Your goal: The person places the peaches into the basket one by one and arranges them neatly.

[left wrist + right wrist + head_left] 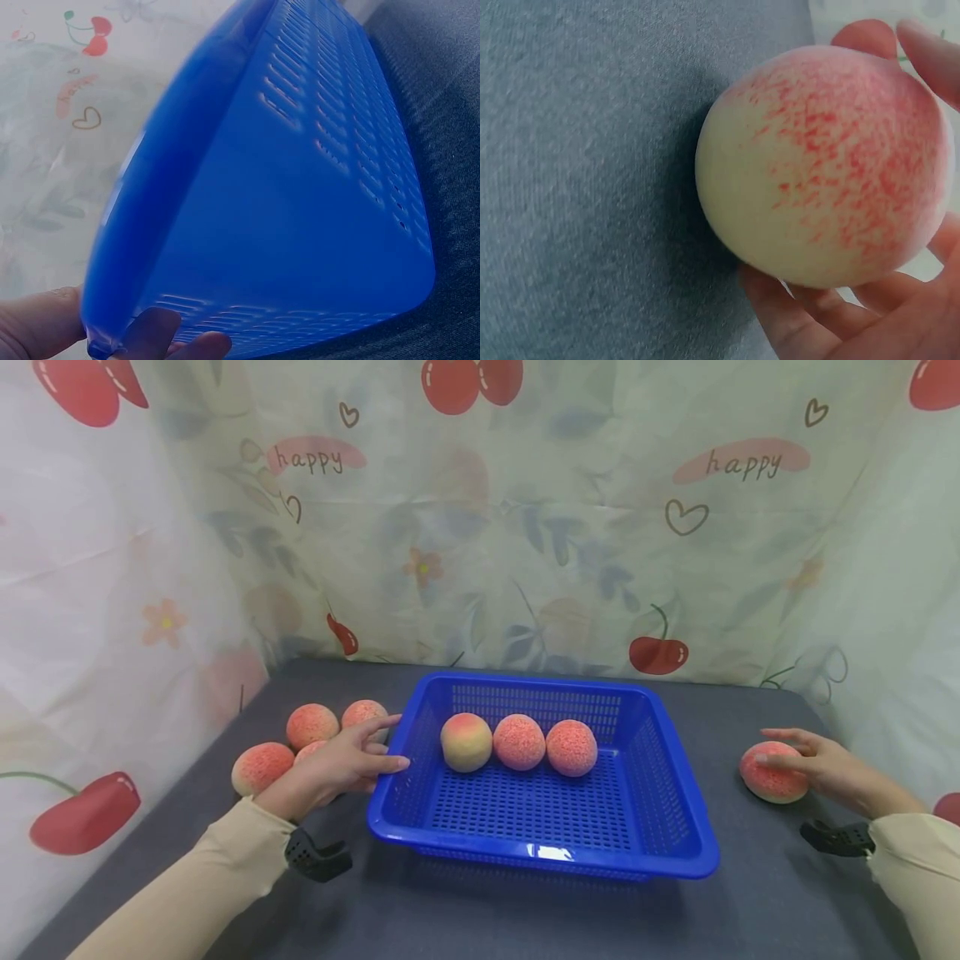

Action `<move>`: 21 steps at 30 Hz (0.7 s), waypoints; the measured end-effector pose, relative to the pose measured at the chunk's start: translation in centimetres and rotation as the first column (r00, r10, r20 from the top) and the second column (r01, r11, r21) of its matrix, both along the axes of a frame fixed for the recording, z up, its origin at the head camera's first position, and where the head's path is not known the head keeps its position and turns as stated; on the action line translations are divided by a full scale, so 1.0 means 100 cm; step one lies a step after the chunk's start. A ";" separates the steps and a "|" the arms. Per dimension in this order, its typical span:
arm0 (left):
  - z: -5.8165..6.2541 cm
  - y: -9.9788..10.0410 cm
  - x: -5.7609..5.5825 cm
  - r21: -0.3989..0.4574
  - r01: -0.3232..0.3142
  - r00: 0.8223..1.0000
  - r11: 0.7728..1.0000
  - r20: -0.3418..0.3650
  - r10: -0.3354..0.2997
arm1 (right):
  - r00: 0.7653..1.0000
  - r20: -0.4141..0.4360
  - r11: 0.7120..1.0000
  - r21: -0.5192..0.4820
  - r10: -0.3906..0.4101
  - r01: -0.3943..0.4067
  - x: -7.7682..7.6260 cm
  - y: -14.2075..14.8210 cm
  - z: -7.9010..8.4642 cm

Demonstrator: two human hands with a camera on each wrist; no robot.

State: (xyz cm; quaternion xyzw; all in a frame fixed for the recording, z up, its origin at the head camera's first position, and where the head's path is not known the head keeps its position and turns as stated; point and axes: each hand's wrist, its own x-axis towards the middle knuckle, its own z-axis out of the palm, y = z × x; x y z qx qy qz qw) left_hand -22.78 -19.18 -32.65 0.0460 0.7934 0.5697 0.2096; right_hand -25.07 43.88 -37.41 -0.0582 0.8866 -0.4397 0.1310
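Note:
A blue plastic basket [525, 860] with slotted walls stands on the dark table, three peaches [519, 743] in a row inside it. My left hand [345, 764] is at its left rim; in the left wrist view the thumb [45, 322] lies on one side of the rim [161, 172] and fingers show on the other, pinching it. Far to the right, my right hand [836, 768] grips a pink and cream peach [772, 783]. In the right wrist view, fingers [832, 315] curl around that peach [817, 165], which sits at the table surface.
Several more peaches [262, 767] lie left of the basket, partly hidden behind my left hand. Patterned cloth [510, 527] hangs at the back and along both sides of the dark table [465, 914]. Each wrist wears a black band [318, 856].

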 end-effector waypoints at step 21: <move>0.000 0.000 0.000 -0.007 0.003 1.000 1.000 -0.002 -0.003 | 0.992 0.103 0.997 -0.024 0.079 -0.077 0.002 0.006 0.002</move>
